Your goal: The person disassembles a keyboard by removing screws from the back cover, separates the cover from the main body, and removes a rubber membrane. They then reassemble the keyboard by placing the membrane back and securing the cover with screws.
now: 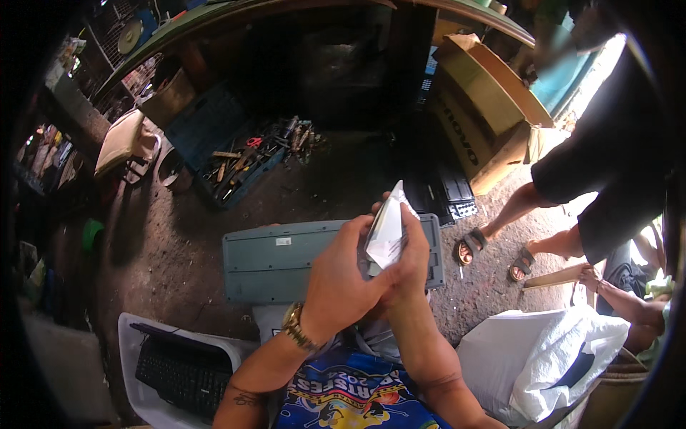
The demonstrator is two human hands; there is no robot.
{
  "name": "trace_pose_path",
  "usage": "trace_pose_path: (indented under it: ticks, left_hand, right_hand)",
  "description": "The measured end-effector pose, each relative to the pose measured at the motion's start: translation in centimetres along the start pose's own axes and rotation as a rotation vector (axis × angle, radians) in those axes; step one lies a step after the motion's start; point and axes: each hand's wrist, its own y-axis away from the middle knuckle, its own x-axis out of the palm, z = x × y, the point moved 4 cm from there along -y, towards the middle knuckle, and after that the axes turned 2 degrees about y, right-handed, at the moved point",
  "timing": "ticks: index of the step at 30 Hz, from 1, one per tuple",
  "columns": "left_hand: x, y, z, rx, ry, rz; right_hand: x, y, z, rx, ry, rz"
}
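Note:
A folded white sheet (387, 232), creased to a point at its far end, is held upright between my two hands. My left hand (339, 275), with a gold watch at the wrist, closes on its left side. Around its right side and lower end wraps my right hand (409, 268); the fingertips behind the sheet are partly hidden. Beneath my hands a long grey-green plastic panel (268, 257), shaped like a keyboard's underside, lies across my lap with a small white label on it. My hands cover part of its right half.
Black keyboards (179, 375) lie in a white bin (128, 350) at lower left. A white sack (493, 357) stands at lower right. Ahead are an open toolbox (243, 189) of hand tools and a cardboard box (486, 107). A person in sandals (471, 247) stands at right; another person's hand (589, 277) holds a board.

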Motion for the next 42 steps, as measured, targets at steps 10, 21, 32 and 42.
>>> trace_pose_path:
  ticks: [10, 21, 32, 42]
  left_hand:
    - [-2.1, -0.7, 5.9, -0.248, 0.258, -0.163]
    - [-9.5, 2.0, 12.3, -0.360, 0.780, -0.534]
    - [-7.4, 3.8, 9.1, -0.157, 0.640, -0.564]
    - [-9.1, 4.3, 10.9, -0.437, 1.074, -0.525]
  right_hand:
    - [2.0, -0.8, -4.1, 0.229, -0.255, 0.162]
    - [1.2, -1.0, -3.5, 0.225, -0.290, 0.192]
    - [2.0, 1.5, -3.7, -0.006, 1.244, 0.472]
    - [0.2, 1.2, 1.0, -0.636, 0.910, 0.477]
